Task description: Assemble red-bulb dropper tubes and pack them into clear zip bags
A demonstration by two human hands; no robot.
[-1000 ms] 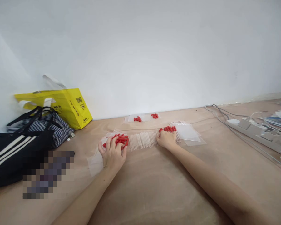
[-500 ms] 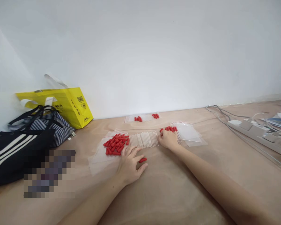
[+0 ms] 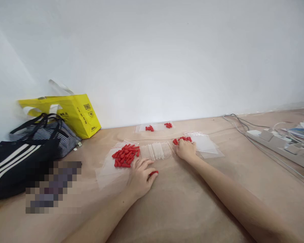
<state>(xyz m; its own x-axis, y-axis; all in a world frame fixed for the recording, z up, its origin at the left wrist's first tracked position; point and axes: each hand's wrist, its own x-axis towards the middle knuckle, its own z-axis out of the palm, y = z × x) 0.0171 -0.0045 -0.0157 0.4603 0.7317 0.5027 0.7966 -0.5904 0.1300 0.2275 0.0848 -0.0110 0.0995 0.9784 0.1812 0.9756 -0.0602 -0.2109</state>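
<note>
My left hand (image 3: 141, 176) rests on the table with its thumb and a finger closed round a single red piece (image 3: 154, 172). Beyond it, a pile of red pieces (image 3: 126, 155) lies on clear plastic bags (image 3: 105, 172). A row of thin white sticks (image 3: 157, 150) runs between the two hands. My right hand (image 3: 186, 149) is at the row's right end, fingers bent down at a smaller group of red pieces (image 3: 184, 138); its fingertips are hidden, and what they hold cannot be made out. More clear bags (image 3: 205, 145) lie just right of it.
Near the wall lies a clear bag (image 3: 140, 128) with two small red clusters. At the left are a yellow bag (image 3: 84, 114), a striped bag (image 3: 68, 138) and a black bag (image 3: 20, 165). A power strip (image 3: 276, 143) with cables lies at the right.
My left thumb has closed in on the single red piece. My right hand has shifted slightly to the right, uncovering more red pieces at the left of the small group.
</note>
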